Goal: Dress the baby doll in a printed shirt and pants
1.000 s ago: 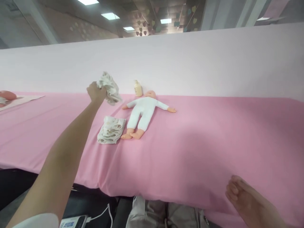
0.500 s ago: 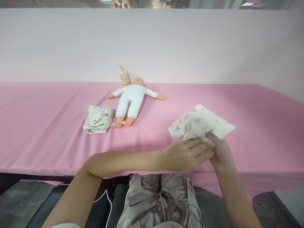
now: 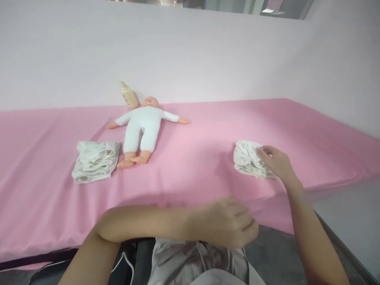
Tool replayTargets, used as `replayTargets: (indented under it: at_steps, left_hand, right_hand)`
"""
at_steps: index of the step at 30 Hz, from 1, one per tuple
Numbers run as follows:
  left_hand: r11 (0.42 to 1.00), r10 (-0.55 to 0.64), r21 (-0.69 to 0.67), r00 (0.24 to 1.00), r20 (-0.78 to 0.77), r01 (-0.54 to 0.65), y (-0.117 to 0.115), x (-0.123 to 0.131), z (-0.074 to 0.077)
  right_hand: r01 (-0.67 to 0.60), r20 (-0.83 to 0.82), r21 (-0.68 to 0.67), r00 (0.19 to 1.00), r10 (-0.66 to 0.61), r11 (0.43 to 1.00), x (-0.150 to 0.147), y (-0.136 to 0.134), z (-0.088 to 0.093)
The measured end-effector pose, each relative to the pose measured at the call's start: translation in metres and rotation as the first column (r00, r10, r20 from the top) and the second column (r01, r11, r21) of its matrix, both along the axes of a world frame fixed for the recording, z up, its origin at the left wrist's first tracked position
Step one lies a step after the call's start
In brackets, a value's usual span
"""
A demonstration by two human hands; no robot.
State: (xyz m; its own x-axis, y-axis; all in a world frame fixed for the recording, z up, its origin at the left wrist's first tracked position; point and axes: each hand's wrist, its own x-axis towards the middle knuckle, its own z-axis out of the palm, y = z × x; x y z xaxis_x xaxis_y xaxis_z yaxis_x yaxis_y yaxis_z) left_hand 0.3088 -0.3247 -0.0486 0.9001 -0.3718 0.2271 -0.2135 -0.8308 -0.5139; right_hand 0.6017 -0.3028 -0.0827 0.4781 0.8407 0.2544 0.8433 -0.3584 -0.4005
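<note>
A baby doll point(image 3: 141, 128) in a white suit lies on its back on the pink cloth, with a cream bottle point(image 3: 129, 95) tilted beside its head. To the doll's left sits a folded, patterned white cloth point(image 3: 95, 161). A second bunched white cloth point(image 3: 247, 159) lies to the right, with my right hand point(image 3: 275, 162) pressing its fingers onto it. My left hand point(image 3: 226, 222) is curled and holds nothing. It hangs near the table's front edge, well away from the doll.
Pink fabric covers the table point(image 3: 208, 142), whose right corner and front edge show. A pale pink wall point(image 3: 178, 51) rises behind it. My beige trousers point(image 3: 190, 257) and a thin white cable point(image 3: 126, 263) lie below the front edge, with a grey floor at right.
The white cloth has gone from being held up between both hands to lying bunched on the table under my right hand. My left hand has let go and drawn back toward me.
</note>
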Motion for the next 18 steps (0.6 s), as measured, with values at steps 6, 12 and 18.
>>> replayTargets:
  at_steps: [6,12,18]
  left_hand:
    - [0.949,0.188,-0.28,0.973,0.134,-0.145,0.033,-0.003,0.02]
    - [0.688,0.497,-0.695,0.833,0.242,-0.208,0.107,-0.004,0.075]
    - [0.479,0.591,-0.876,0.761,0.269,-0.062,0.157,-0.025,0.108]
  right_hand:
    - [0.075,0.252,-0.024,0.966,-0.067,0.997,-0.028,0.003,0.024]
    - [-0.247,0.079,0.605,0.964,0.252,0.757,-0.104,0.06,0.113]
    - [-0.402,-0.31,0.738,0.511,0.802,0.542,-0.18,0.117,0.151]
